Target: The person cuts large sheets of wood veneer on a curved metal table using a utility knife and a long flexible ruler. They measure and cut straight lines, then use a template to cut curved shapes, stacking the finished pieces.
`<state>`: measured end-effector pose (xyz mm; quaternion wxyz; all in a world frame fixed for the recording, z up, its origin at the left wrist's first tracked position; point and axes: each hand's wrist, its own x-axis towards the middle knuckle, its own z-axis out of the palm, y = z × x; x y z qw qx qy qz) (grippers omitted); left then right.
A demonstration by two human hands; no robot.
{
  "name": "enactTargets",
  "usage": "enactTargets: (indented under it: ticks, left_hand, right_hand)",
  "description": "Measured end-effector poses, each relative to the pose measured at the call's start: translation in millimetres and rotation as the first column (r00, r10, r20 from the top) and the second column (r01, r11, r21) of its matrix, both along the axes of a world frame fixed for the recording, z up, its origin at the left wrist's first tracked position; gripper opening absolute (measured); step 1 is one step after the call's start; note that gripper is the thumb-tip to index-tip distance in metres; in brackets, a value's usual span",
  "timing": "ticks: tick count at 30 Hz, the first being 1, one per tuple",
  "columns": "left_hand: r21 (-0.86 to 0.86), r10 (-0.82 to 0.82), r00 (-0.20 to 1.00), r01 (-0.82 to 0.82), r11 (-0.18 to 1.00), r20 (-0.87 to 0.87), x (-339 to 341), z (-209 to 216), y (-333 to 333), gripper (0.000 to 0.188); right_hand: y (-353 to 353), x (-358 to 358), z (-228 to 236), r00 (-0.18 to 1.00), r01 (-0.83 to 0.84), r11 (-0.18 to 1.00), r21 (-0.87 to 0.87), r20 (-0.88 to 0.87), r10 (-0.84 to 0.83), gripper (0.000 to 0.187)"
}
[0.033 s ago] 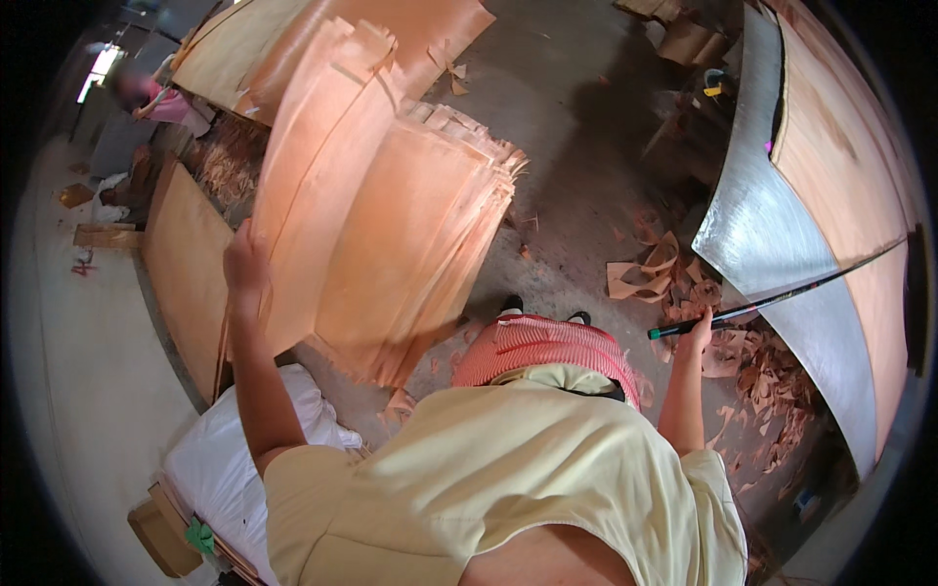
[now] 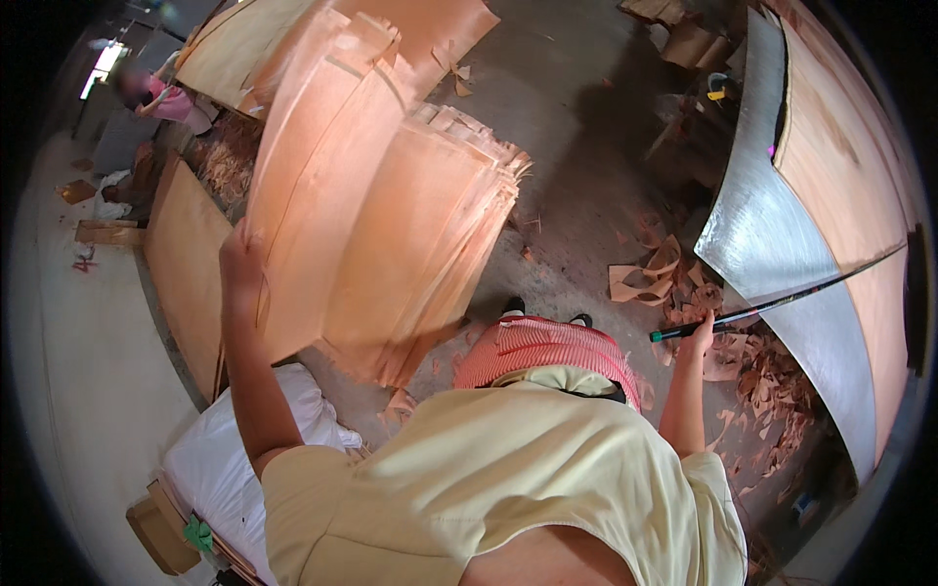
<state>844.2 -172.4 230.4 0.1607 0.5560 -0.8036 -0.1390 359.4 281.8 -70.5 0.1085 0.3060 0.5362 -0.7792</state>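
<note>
1. Wood sheets [image 2: 327, 166], thin and pale reddish, ahead of the body on the left; curved, tilted up, partly overlapping a thick stack [image 2: 415, 249] of similar layers, frayed along its right end. Cannot tell how many in hand.
2. Left grip [image 2: 242, 262]: slightly blurred, closed on the left edge of those sheets, arm stretched forward.
3. Right grip [image 2: 700, 335]: wrapped around a dark stick [image 2: 782, 300] near its green end, with the far part slanting across a grey metal counter [image 2: 772, 220]; cannot tell whether touching it.
4. On that counter, another wood sheet [image 2: 845, 146], broad and pale.
5. On the floor [image 2: 557, 146], beside the counter, curled scraps [image 2: 767, 376].
6. Near the left arm, a white bag [image 2: 293, 415].
7. Far upper left, a person in pink [image 2: 174, 104].
</note>
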Motion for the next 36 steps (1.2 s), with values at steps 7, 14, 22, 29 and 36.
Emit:
enactTargets:
  ticks: [7,14,22,29,36]
  left_hand:
    - [0.441,0.040,0.843,0.240,0.865,-0.537,16.7,-4.1,-37.6,0.033]
    - [0.132,0.159,0.982,-0.171,0.976,0.100,57.7,-160.3,-125.4,0.035]
    - [0.211,0.122,0.991,-0.108,0.972,-0.056,31.0,-163.4,-115.1,0.025]
    - [0.414,-0.289,0.893,0.421,0.807,-0.345,-140.7,-208.9,-43.7,0.024]
    - [0.360,-0.892,0.347,0.903,0.234,-0.291,-327.5,-215.5,52.6,0.026]
  right_hand:
    - [-8.1,0.3,2.5,0.998,0.009,0.997,0.071,0.056,-0.013,0.025]
    - [-23.1,10.1,17.8,0.999,0.003,0.992,0.129,0.052,-0.009,0.027]
    - [-4.9,25.8,-5.0,0.995,0.072,0.994,0.077,0.057,-0.077,0.023]
    - [-29.2,19.2,10.3,0.998,-0.022,0.998,0.051,-0.053,0.025,0.019]
    - [-61.6,-41.4,10.4,0.990,0.123,0.992,-0.003,-0.066,-0.123,0.026]
